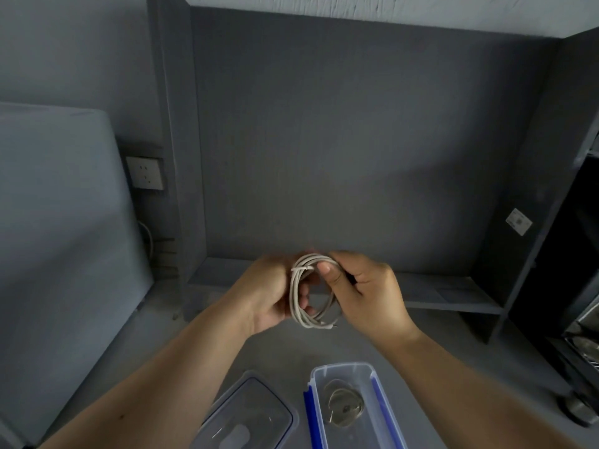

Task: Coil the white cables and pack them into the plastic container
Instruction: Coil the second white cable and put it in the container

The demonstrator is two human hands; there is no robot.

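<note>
A white cable (296,293) wound into a round coil hangs in the air above the grey desk, held between both hands. My left hand (269,290) grips the coil's left side, fingers through the loop. My right hand (363,293) pinches its upper right side, thumb pressed on the strands. A short end with a metal tip sticks out at the coil's bottom. Below, near the front edge, stands the clear plastic container (372,377) with blue side clips. A second coiled cable (345,408) lies inside it.
The container's clear lid (246,413) lies flat to its left. A grey shelf unit (453,296) rises behind the hands. A wall socket (146,173) sits at the left, and a dark object (580,319) stands at the right edge.
</note>
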